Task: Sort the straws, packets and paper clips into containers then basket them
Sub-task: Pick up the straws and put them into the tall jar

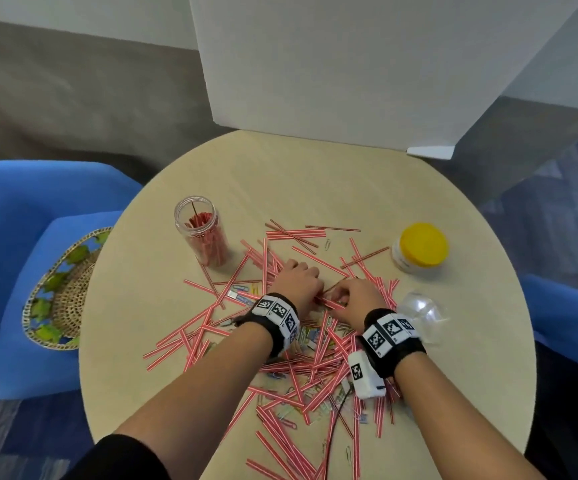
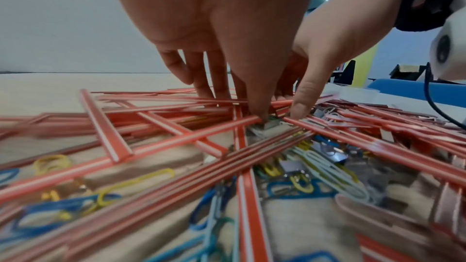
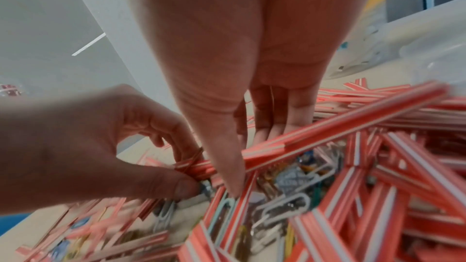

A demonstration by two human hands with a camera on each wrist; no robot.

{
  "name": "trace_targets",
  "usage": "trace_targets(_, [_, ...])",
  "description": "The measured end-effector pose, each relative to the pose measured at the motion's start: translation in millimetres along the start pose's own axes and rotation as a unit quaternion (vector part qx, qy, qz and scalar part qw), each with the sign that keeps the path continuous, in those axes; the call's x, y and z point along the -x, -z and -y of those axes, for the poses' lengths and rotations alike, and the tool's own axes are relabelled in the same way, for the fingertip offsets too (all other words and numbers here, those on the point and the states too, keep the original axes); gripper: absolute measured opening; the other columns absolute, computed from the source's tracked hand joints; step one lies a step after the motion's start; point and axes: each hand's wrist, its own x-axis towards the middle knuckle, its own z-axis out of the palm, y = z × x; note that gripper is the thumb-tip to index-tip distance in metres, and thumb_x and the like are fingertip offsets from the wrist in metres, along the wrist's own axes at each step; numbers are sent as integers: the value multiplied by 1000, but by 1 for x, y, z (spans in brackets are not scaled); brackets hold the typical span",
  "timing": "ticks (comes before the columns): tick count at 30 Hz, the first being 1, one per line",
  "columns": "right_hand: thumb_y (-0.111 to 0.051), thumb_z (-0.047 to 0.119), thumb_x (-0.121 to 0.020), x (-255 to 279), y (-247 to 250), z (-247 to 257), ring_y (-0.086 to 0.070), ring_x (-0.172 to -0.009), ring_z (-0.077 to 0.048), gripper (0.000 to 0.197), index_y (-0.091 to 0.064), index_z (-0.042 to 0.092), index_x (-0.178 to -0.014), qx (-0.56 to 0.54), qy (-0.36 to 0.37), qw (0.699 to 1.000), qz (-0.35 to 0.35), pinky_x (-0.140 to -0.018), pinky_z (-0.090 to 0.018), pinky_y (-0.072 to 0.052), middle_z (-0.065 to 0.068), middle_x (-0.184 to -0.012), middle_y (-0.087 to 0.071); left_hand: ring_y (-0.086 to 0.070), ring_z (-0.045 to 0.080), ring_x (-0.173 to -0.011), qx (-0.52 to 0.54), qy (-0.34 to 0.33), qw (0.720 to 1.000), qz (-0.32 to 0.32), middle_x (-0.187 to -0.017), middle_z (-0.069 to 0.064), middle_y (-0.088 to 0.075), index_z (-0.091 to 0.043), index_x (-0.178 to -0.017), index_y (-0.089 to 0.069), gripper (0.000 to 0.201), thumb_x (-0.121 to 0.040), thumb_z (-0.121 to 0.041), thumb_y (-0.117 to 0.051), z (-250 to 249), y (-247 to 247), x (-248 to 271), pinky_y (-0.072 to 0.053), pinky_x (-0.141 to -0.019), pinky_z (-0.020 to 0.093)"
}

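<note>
Both hands are down in the middle of the pile on the round counter (image 1: 315,174). The left hand (image 1: 298,280) has its fingers (image 3: 161,184) curled, pinching a small bundle of red-and-white straws (image 3: 194,166) against the thumb. The right hand (image 1: 358,297) comes in just beside it, its fingers (image 2: 300,107) pressing down on the straws where they cross; whether it actually grips one I cannot tell.

The step in hand looks like gathering straws for the open jar (image 1: 201,230), which stands upright to the far left of the pile and already holds a bunch. My call on doing it well: rake the straws parallel before lifting, so they go in end first. Lift them clear of the paper clips (image 2: 325,168) underneath, blue, yellow and white, since clips can snag between crossed straws and ride along into the wrong jar. Small packets (image 1: 240,296) lie mixed in too, so shake the bundle lightly before it travels.

A jar with a yellow lid (image 1: 421,247) waits closed on the right, and a clear container (image 1: 421,315) sits by the right wrist. The woven basket (image 1: 62,289) rests on a blue seat, just off the counter's left edge.

Writing? The yellow-lidded jar has a label and the packets carry blue print, but all of it is too small and blurred to read. The wristbands (image 1: 278,313) show only black-and-white square codes.
</note>
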Motion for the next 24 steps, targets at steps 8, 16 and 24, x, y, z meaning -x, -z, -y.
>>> trace_targets(8, [-87,18,-67,-3,26,-20,-61,-80,-10,37,-67,22,-98,-52,-13,998,28,-64,-19,-46,5,-91,-65,-61,22,-93,141,23,989,26,-99,4,-67,-15,-109,-65,22,-98,-29,-52,7,11,-9,-48,-93,37])
trace_targets(16, [-73,17,-82,-19,47,2,-60,-97,-20,39,-60,22,-118,-15,-49,997,-64,-83,-32,-51,-1,-106,-61,-64,14,-69,524,171,800,-235,-79,-2,-66,-15,-106,-52,11,-102,-22,-43,39,20,25,-55,-67,33])
trace_targets(24, [-68,25,-81,-36,0,47,-60,-109,-24,40,-61,22,-120,66,-21,997,21,-91,-34,-52,-4,-125,-59,-43,5,-67,733,152,621,-233,-76,5,-44,-13,-122,-56,27,-105,-21,-36,48,28,50,-36,-66,18])
